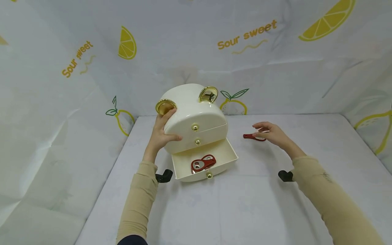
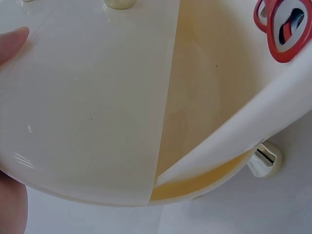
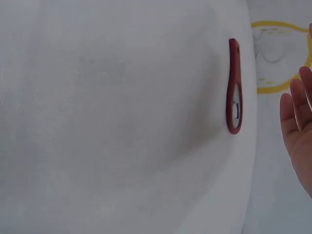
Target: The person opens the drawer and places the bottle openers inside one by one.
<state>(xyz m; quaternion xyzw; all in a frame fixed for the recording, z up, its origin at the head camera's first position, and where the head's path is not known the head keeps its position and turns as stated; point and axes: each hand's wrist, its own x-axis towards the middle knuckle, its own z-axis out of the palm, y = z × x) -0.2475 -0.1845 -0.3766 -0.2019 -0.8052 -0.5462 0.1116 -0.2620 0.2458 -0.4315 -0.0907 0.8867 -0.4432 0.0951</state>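
My left hand [image 1: 160, 136] grips the left side of a white mini chest of drawers [image 1: 196, 112] with gold ear shapes on top. Its thumb lies on the front, and the other fingers reach back by the left ear. The bottom drawer [image 1: 226, 151] is pulled out and holds red bottle openers [image 1: 203, 163] with oval metal heads, partly overlapping. My right hand [image 1: 272, 133] hovers above another red bottle opener [image 3: 234, 87] on the table, fingers relaxed. In the right wrist view, a gap shows between the fingers [image 3: 287, 109] and this opener.
The chest's two upper drawers are closed, each with a gold knob [image 1: 195, 127]. A white cloth [image 1: 251, 204] covers the table. Behind it hangs a white lemon-print backdrop [image 1: 183, 41]. Black wrist mounts [image 1: 164, 176] stick out beside both sleeves.
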